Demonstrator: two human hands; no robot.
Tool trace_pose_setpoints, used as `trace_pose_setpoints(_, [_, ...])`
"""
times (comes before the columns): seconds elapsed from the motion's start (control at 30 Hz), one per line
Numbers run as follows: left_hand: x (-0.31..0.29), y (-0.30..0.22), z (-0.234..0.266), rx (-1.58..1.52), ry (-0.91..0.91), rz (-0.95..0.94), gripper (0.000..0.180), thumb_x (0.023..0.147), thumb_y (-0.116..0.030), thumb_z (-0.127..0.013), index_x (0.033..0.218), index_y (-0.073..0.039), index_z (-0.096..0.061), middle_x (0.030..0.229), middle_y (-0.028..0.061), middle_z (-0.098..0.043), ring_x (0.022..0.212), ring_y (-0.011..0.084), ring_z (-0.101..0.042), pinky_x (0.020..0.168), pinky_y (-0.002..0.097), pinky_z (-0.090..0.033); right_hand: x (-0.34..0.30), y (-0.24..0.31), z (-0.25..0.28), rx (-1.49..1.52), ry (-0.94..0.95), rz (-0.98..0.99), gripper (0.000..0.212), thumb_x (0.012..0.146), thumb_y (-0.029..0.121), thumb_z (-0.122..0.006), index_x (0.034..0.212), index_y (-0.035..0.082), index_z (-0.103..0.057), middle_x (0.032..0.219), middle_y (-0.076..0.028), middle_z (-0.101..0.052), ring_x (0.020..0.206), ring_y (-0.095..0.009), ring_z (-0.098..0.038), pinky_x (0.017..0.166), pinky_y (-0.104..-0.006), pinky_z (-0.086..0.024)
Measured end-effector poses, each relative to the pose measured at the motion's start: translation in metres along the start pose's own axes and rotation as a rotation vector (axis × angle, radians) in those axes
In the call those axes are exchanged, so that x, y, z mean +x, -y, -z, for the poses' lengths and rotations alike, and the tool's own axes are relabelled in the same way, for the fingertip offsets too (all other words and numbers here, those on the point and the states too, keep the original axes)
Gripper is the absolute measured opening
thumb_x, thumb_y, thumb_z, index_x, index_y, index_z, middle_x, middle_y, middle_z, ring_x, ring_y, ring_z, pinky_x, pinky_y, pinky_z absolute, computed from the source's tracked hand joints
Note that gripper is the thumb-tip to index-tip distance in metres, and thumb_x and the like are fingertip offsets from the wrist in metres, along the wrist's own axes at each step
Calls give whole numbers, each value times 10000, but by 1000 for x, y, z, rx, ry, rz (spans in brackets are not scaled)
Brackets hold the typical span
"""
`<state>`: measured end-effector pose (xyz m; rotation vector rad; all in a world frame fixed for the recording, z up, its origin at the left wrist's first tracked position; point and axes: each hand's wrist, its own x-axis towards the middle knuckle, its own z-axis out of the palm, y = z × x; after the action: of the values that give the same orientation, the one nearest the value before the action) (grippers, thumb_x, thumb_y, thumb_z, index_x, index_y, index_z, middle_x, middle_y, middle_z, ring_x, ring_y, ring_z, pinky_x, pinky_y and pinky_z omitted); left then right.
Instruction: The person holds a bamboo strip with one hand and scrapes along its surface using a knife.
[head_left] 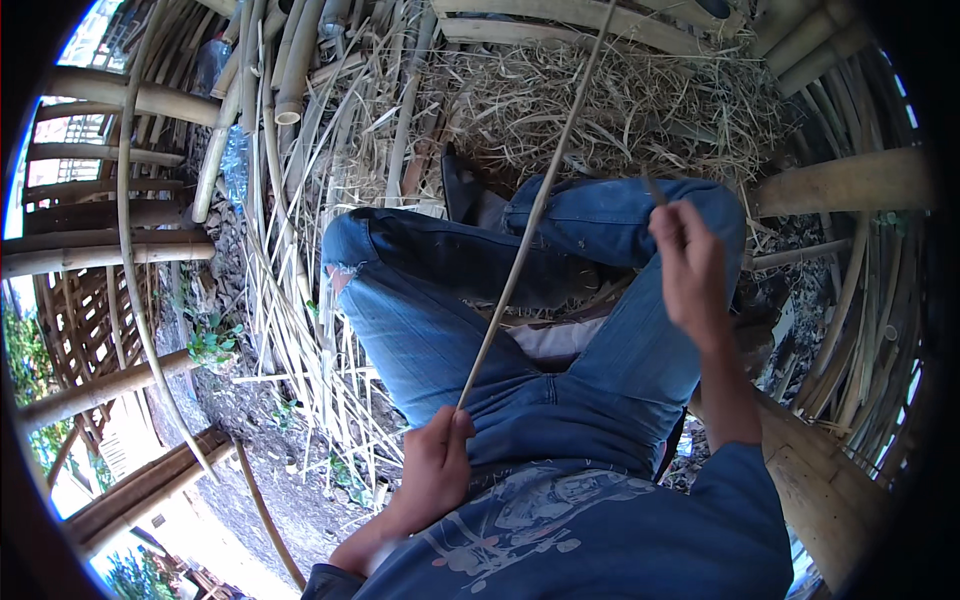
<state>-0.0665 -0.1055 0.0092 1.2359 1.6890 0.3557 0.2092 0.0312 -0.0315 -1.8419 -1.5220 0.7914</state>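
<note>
A long, thin bamboo strip [540, 205] slants from my lap up past the top of the view. My left hand [438, 458] is closed round its near end, close to my waist. Over my raised right thigh, my right hand [690, 262] is closed on a knife [654, 190]. Only a short, narrow, dark blade shows above the fist; the fingers hide its handle. The blade is apart from the strip, off to its right. My legs in blue jeans [430, 325] are bent and crossed under the strip.
Curly shavings [620, 110] cover the ground ahead. Split bamboo strips [290, 300] lie in a heap at my left, with bamboo poles [292, 85] beyond. A clear plastic bottle [237, 165] lies near them. A thick bamboo pole [850, 183] juts in at right.
</note>
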Motion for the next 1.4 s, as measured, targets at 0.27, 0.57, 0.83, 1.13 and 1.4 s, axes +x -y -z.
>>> trace_pose_setpoints(0.27, [30, -18, -8, -570, 114, 69, 270, 1026, -203, -367, 988, 2, -538, 641, -36, -439, 559, 38, -368, 512, 204, -298, -82, 37, -74, 254, 308, 551, 310, 919, 298, -591, 774, 36, -509, 640, -95, -526, 500, -253, -566, 437, -359, -428])
trace_pose_setpoints(0.57, [55, -29, 0, -854, 283, 314, 157, 962, -161, -431, 866, -69, -514, 639, -47, -445, 496, 20, -359, 433, 185, -246, -80, 33, -85, 42, 184, 733, 347, 936, 338, -526, 727, 67, -467, 616, -88, -482, 496, -234, -544, 451, -342, -432])
trace_pose_setpoints(0.83, [52, -30, -8, -835, 294, 263, 298, 1006, -235, -408, 762, -83, -486, 595, -46, -417, 476, 33, -338, 416, 211, -241, -69, 27, -85, -147, 40, 736, 409, 964, 392, -452, 703, 78, -458, 598, -66, -445, 489, -215, -526, 445, -342, -429])
trace_pose_setpoints(1.13, [43, -27, -14, -717, 366, 231, 380, 1018, -297, -389, 704, -85, -411, 562, -42, -332, 458, 53, -273, 413, 233, -201, -34, 10, -70, -176, -105, 630, 379, 962, 351, -459, 711, 67, -454, 595, -75, -447, 478, -249, -521, 427, -364, -409])
trace_pose_setpoints(1.4, [23, -20, -14, -592, 357, 195, 384, 1033, -251, -356, 696, -77, -416, 570, -39, -346, 483, 53, -281, 447, 235, -230, 0, 0, -53, -225, -220, 533, 333, 956, 289, -490, 721, 56, -454, 592, -83, -469, 475, -269, -520, 424, -377, -388])
